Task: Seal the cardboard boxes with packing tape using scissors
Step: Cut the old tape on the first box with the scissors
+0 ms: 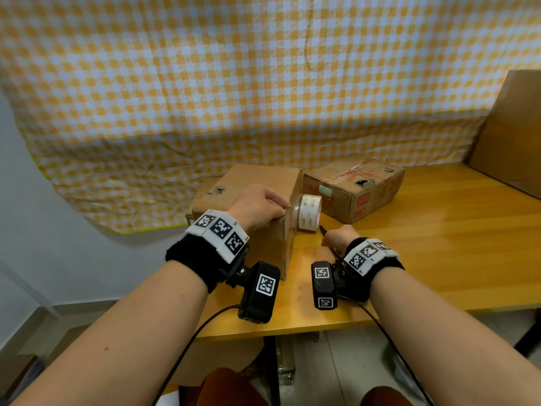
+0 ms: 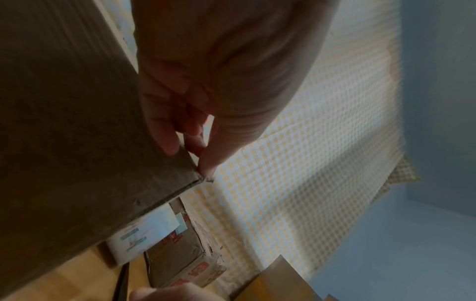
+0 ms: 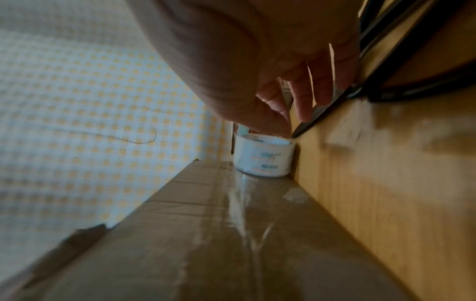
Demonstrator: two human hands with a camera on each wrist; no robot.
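Observation:
A plain cardboard box [image 1: 257, 177] stands on the wooden table [image 1: 424, 244]. My left hand [image 1: 282, 209] lies on its top and pinches the upper right edge [image 2: 195, 173] between thumb and fingers. A white packing tape roll [image 1: 309, 212] sits against the box's right side, and a shiny strip of tape [image 3: 244, 213] runs along that side to the roll [image 3: 264, 157]. Just right of the box, my right hand [image 1: 329, 238] rests low on the table and grips black scissors [image 3: 316, 116]. Their blade tip [image 1: 323, 230] points at the roll. Whether the blades are apart is hidden.
A second, worn box with red print and old tape [image 1: 354, 189] lies behind the roll. A large cardboard sheet [image 1: 509, 133] leans at the far right. A yellow checked cloth [image 1: 234, 83] hangs behind. The table's front edge [image 1: 292, 329] is close to my wrists.

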